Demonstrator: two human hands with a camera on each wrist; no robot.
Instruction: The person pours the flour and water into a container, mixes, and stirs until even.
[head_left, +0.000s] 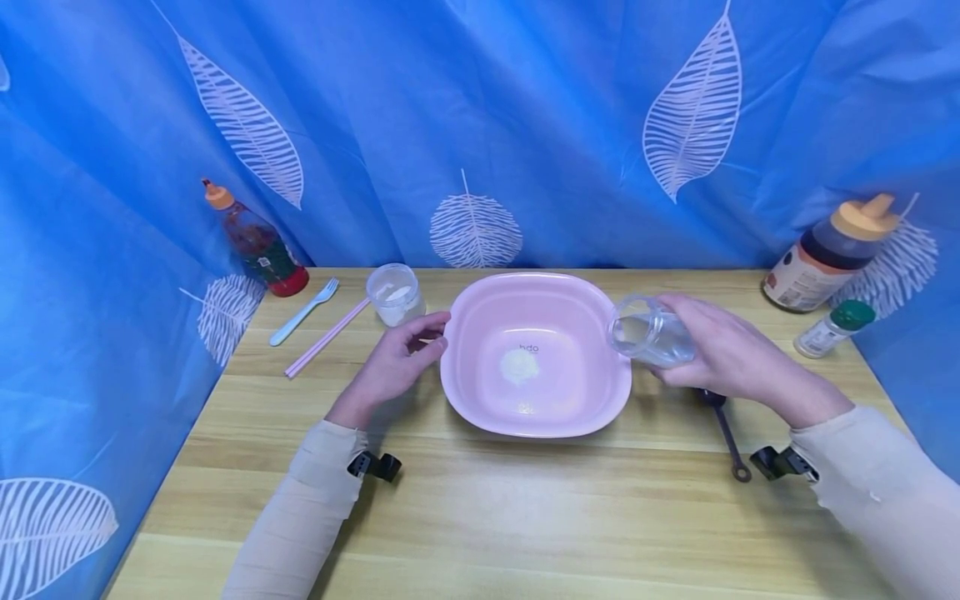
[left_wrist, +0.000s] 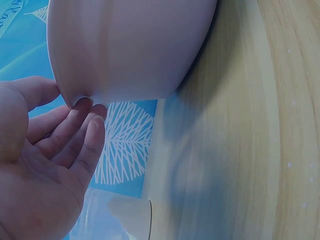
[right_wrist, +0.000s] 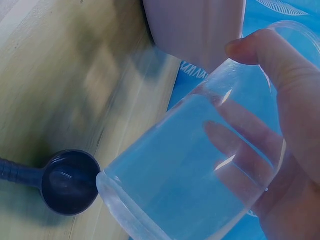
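A pink basin sits on the table with a small patch of white powder on its floor. With thumb and fingertips, my left hand pinches the basin's left rim; the left wrist view shows the fingers curled under the edge. My right hand grips a clear jar of clear liquid, fingers wrapped round its far side. The jar leans toward the basin, its mouth right at the right rim. Below the right hand, a dark measuring scoop lies on the wood.
Left of the basin stands a clear jar of white powder, near pink chopsticks and a light blue fork. A red sauce bottle is at back left. A dark sauce bottle and green-capped shaker stand back right.
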